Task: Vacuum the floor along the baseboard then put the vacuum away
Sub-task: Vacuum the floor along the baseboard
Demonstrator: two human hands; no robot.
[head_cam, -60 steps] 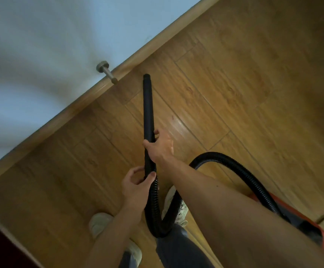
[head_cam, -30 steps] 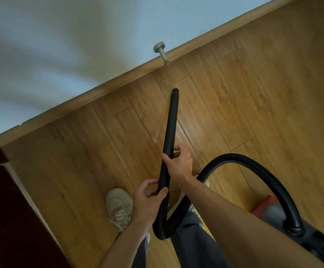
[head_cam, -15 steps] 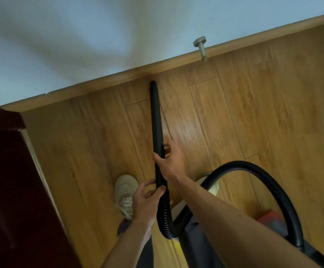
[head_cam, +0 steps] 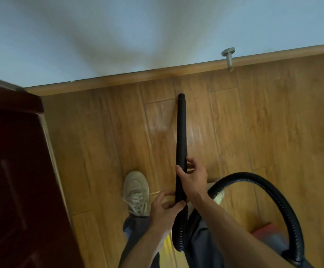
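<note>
On wood floor (head_cam: 99, 142) near baseboard (head_cam: 138, 78): wand (head_cam: 182, 132) gripped by right hand (head_cam: 193, 178) above, left hand (head_cam: 163, 211) below; hose (head_cam: 273, 190) looping right.

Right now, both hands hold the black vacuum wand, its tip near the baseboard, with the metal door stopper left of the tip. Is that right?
Almost. In the head view the door stopper sits right of the tip, not left. The left hand and right hand do hold the vacuum wand.

Two hands: left hand (head_cam: 163, 211), right hand (head_cam: 193, 178). One wand (head_cam: 182, 132), one hose (head_cam: 242, 174), one vacuum body (head_cam: 263, 232). Two shoes (head_cam: 136, 192), one doorstop (head_cam: 229, 57), one door (head_cam: 12, 171).
</note>
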